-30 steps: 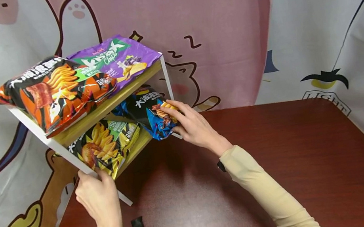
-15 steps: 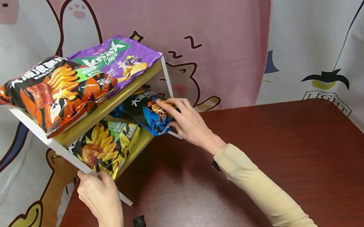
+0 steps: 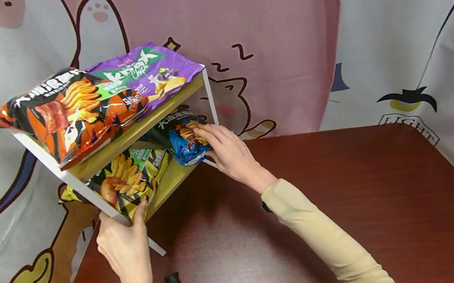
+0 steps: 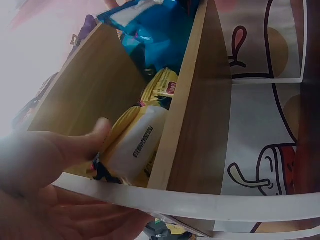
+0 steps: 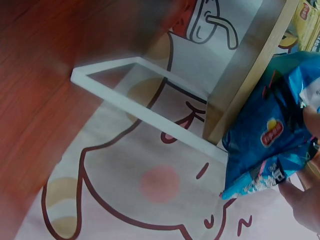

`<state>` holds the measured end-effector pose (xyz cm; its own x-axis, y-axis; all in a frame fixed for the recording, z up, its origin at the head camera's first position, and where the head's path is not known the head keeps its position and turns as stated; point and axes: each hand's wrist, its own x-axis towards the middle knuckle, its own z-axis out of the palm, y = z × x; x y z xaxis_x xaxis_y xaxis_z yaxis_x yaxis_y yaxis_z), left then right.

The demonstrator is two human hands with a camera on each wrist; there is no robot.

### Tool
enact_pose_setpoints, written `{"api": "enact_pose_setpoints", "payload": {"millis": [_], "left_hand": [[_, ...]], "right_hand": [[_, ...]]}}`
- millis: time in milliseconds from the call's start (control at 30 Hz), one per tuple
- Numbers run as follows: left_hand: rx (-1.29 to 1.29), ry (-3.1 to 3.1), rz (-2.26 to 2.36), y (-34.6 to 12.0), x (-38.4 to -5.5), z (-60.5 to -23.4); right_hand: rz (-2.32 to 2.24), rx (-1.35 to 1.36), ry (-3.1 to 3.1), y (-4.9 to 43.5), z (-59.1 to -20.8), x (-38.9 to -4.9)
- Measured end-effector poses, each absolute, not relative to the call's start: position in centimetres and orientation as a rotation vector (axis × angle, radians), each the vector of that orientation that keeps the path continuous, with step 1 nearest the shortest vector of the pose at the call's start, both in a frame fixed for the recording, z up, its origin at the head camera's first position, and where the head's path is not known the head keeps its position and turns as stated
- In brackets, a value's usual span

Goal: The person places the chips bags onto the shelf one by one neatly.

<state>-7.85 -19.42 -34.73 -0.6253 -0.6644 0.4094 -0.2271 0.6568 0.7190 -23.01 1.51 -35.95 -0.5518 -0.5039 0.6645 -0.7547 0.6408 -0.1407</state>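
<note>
A two-tier shelf (image 3: 178,172) with white metal legs and wooden boards stands on the table. My left hand (image 3: 127,251) grips its near white leg; the thumb reaches inside against the yellow-and-black bag of chips (image 3: 125,178) on the lower board. In the left wrist view that bag (image 4: 137,145) shows its pale underside beside the thumb. At the far end of the same board, my right hand (image 3: 231,153) holds a blue-and-black bag of chips (image 3: 185,141), fingers over its front. In the right wrist view the blue bag (image 5: 270,130) lies between thumb and fingers and overhangs the board.
An orange-and-black bag of chips (image 3: 78,116) overlaps a purple bag of chips (image 3: 161,70) on the top board. The dark red-brown table (image 3: 332,204) extends to the right. Printed cartoon curtains (image 3: 265,45) hang behind and at both sides.
The blue bag has slid farther into the lower tier, with my right hand following leftward. The yellow bag has shifted left, its end now poking past the white leg, and my left thumb has lifted onto it.
</note>
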Motion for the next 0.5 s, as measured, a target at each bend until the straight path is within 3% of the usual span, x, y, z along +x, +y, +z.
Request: {"api": "enact_pose_setpoints", "payload": {"millis": [500], "left_hand": [[0.638, -2.239, -0.892, -19.42, -7.73, -34.53]], "right_hand": [[0.770, 0.937, -2.245, 1.31, -35.85, -23.66]]}}
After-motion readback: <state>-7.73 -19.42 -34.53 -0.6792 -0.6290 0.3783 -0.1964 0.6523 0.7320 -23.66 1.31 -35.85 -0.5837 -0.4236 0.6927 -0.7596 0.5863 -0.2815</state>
